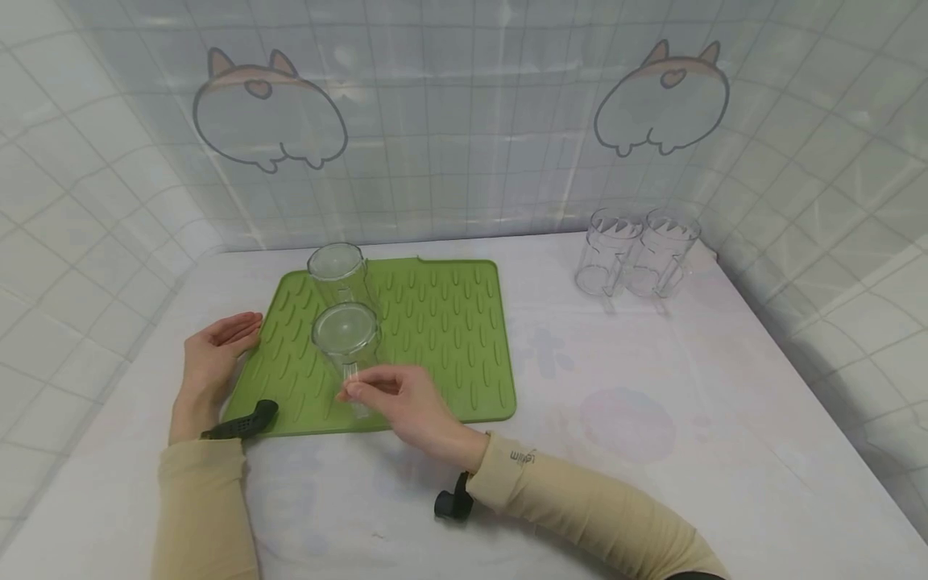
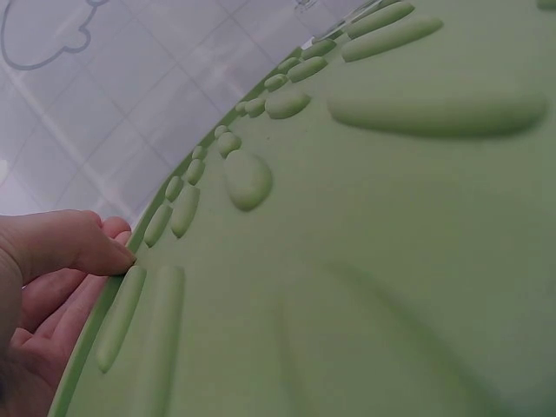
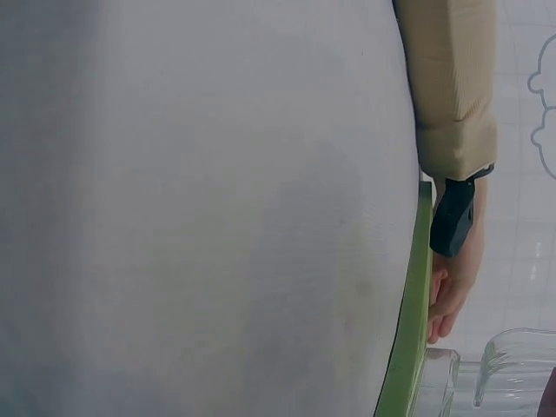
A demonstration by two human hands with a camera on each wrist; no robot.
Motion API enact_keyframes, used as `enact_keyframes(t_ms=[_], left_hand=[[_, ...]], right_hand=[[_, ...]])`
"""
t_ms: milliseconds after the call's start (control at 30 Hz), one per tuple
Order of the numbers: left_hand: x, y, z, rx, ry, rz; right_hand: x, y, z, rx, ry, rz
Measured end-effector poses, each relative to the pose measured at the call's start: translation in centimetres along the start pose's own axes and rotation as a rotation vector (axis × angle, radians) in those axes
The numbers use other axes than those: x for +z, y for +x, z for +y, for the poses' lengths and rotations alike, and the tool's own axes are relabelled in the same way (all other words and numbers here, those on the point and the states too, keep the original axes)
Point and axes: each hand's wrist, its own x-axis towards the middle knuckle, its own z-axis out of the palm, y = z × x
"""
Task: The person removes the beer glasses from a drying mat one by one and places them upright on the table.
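Two clear glass mugs stand upside down, one behind the other, on the left part of a green drying mat. My right hand pinches the handle of the front mug between thumb and fingers. Behind it stands the rear mug, untouched. At the mat's left edge rests my left hand. In the left wrist view, the thumb of the left hand touches the mat's rim, with the other fingers beside and partly behind it. The right wrist view shows only part of the glass handle at its lower right.
Two more clear mugs, a left one and a right one, stand side by side at the back right of the white table. Tile-patterned walls enclose the back and sides.
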Motion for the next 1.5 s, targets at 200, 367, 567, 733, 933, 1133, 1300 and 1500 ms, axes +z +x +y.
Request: enact_keyframes(t_ms=[200,367,567,733,933,1133,1300,1500], left_hand=[[0.0,0.0,0.1,-0.002,-0.002,0.009],[-0.1,0.1,0.0,0.013,-0.004,0.006],[0.0,0.2,0.1,0.013,-0.023,0.001],[0.1,0.1,0.3,-0.01,-0.04,0.004],[0.1,0.1,0.4,-0.024,-0.021,0.007],[0.0,0.1,0.3,0.002,-0.032,0.005],[0.0,0.1,0.0,0.009,-0.051,0.001],[0.0,0.1,-0.1,-0.003,-0.039,0.007]], right_hand=[[-0.2,-0.2,-0.2,-0.017,-0.001,-0.006],[-0.4,-0.3,-0.3,-0.028,0.007,-0.006],[-0.9,-0.7,-0.6,-0.031,0.006,-0.003],[-1.4,-1.0,-0.9,-0.04,-0.005,-0.013],[-2.3,-1.3,-1.1,-0.048,0.009,0.003],[-3.2,-1.3,-1.4,-0.054,-0.023,0.034],[-3.9,-1.6,-1.7,-0.064,-0.02,0.057],[-4.9,-1.9,-2.3,-0.091,-0.033,0.117]])
